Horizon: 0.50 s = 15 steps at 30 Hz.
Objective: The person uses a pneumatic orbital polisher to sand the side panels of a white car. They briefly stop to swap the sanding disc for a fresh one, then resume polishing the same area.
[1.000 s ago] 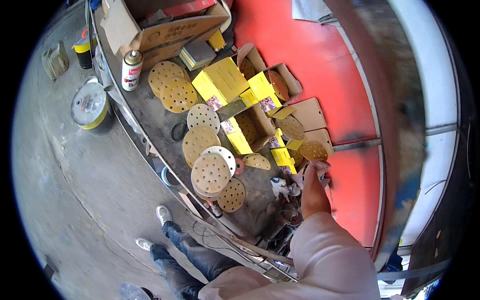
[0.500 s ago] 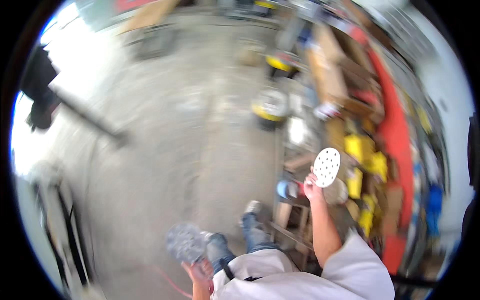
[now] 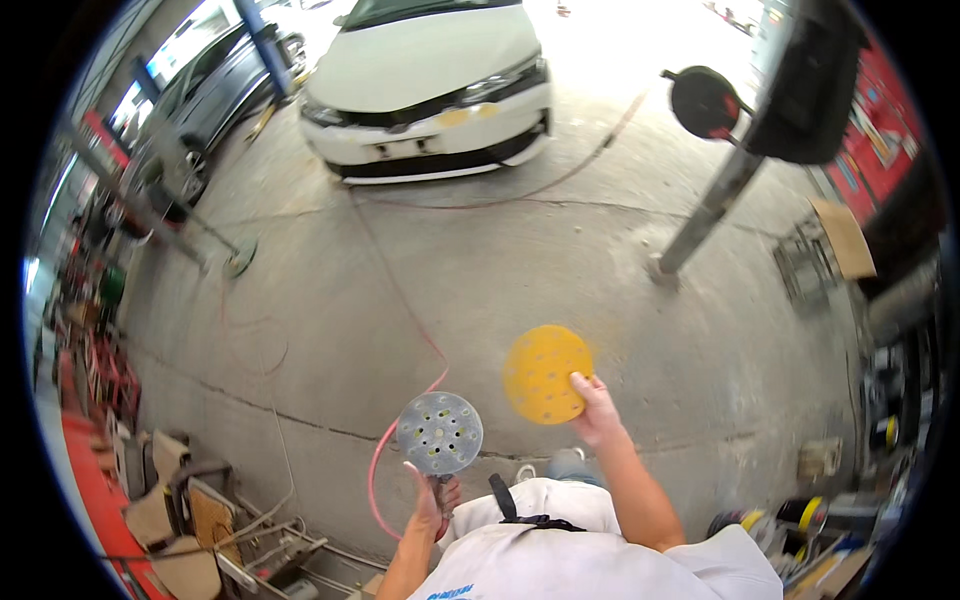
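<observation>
I should be holding the yellow perforated disc (image 3: 548,375) flat and uncreased, and the grey sander (image 3: 440,433) steady. Just right of lower centre, my right hand (image 3: 598,412) is pinching the disc's edge, thumb uppermost, forearm slanting up from lower right. Further left, my left hand (image 3: 432,508) is clasping the sander's handle, pad facing me.

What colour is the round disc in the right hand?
The disc is yellow-orange, best seen in the head view.
</observation>
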Motion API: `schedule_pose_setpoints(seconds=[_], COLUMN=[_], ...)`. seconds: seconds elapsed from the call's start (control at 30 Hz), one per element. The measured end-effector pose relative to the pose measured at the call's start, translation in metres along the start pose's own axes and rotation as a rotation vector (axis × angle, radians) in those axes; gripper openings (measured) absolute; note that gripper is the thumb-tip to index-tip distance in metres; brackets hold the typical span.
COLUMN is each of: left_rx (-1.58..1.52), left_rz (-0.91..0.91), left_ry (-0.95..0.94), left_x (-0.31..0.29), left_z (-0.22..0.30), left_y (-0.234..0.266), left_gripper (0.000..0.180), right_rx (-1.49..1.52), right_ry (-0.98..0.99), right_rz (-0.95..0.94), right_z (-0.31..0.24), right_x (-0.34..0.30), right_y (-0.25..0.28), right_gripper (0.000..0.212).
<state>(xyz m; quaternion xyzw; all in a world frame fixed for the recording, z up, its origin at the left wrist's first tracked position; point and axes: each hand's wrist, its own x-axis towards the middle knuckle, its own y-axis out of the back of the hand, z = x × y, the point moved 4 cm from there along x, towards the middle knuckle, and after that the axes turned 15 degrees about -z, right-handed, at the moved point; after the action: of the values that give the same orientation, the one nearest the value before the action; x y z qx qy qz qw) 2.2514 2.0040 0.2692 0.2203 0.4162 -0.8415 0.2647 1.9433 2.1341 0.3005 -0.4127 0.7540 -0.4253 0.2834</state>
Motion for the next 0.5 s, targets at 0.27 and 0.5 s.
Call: schedule_pose_setpoints(seconds=[0.27, 0.5], left_rx=[-0.862, -1.313], left_rz=[0.246, 0.392], left_ry=[-0.639, -1.387], left_x=[0.05, 0.069], left_z=[-0.042, 0.025], left_y=[0.006, 0.072], left_gripper=[0.115, 0.118], right_rx=[-0.08, -0.115], right_ry=[-0.447, -0.447], right_rz=[-0.124, 0.024], right_z=[-0.008, -0.065], right_x=[0.146, 0.342], right_y=[0.021, 0.04], right_gripper=[0.034, 0.034])
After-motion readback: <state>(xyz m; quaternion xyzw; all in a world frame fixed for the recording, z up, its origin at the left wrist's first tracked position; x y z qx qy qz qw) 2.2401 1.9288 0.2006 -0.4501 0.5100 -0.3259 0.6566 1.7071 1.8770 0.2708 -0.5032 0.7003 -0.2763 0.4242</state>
